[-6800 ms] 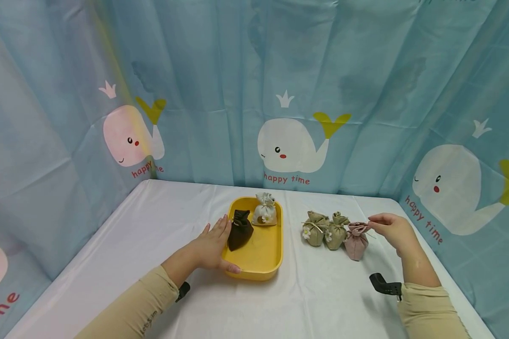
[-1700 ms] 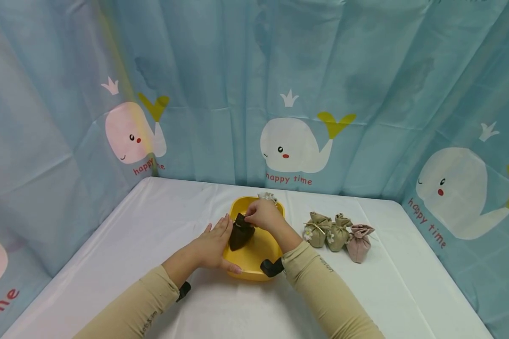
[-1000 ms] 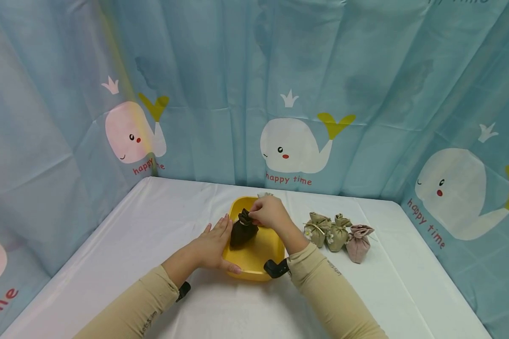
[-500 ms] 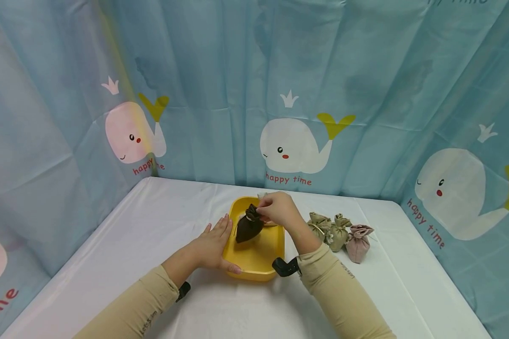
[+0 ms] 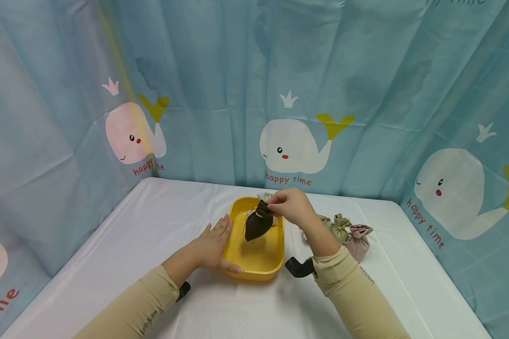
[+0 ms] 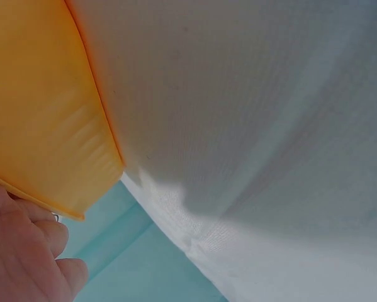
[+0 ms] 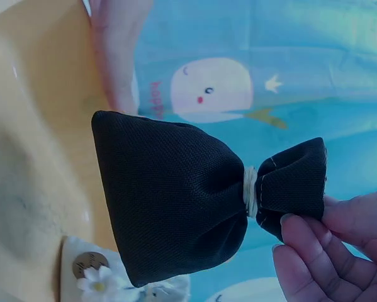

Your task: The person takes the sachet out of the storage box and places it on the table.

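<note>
My right hand point(image 5: 294, 207) pinches the gathered top of a black cloth pouch point(image 5: 258, 226), which hangs tilted over the yellow basin point(image 5: 254, 275). Up close in the right wrist view, a pale cord ties the neck of the black pouch point(image 7: 175, 195), and thumb and fingertips hold the flared cloth beyond it. My left hand point(image 5: 212, 242) rests along the basin's left rim, fingers straight and thumb at the near corner. Inside the basin, at the back, a white pouch point(image 5: 265, 196) is mostly hidden; the right wrist view shows its daisy point(image 7: 99, 284) and round brown tag.
Right of the basin, partly behind my right forearm, stand olive-green pouches point(image 5: 340, 223) and a pink pouch point(image 5: 358, 241). A white cloth point(image 5: 174, 212) covers the table. Blue whale-print curtains point(image 5: 212, 132) enclose its back and sides.
My right hand came from the pink pouch to the basin and took the black pouch by its top. It then raised the pouch and drew it rightward. My left hand stayed put.
</note>
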A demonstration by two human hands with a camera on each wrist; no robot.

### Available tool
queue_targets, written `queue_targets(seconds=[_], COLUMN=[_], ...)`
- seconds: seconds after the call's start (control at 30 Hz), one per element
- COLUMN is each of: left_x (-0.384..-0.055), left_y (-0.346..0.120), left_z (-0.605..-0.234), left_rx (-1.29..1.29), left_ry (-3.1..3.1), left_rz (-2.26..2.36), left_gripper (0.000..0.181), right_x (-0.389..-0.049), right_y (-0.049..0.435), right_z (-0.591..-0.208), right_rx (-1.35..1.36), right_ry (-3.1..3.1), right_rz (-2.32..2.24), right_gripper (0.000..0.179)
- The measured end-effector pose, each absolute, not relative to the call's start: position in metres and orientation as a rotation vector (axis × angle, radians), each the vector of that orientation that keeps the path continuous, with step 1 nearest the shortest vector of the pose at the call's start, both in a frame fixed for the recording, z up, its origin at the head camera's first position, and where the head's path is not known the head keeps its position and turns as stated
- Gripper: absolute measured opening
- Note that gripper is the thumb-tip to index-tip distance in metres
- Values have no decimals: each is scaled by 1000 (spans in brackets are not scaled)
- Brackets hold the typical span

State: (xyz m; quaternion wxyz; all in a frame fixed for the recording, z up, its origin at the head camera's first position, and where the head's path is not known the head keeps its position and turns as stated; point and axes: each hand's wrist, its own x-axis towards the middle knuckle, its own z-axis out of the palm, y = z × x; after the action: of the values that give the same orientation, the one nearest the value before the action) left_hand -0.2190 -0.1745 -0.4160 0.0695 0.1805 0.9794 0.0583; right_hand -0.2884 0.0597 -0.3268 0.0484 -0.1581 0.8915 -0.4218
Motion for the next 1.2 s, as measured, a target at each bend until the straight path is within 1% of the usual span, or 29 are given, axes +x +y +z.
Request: queue_targets(seconds=[0.5,1.0,1.2], left_x=[-220,-223,-223], left_y=[-174,-175,-175], left_z=[-419,-420,-421], left_rx=[512,502,501], left_ry=[2939,2927,2931], left_rz=[152,164,161], left_gripper=[137,139,139], right_x=[-275,-260,-259], right_y=[98,141,159], right_z=[-314,-312,-319], right_rx=[-561,-454,-435], right_ry=[2682,2812,2861], right_rz=[-1431,-1356,-1320], right_gripper=[7,9,11])
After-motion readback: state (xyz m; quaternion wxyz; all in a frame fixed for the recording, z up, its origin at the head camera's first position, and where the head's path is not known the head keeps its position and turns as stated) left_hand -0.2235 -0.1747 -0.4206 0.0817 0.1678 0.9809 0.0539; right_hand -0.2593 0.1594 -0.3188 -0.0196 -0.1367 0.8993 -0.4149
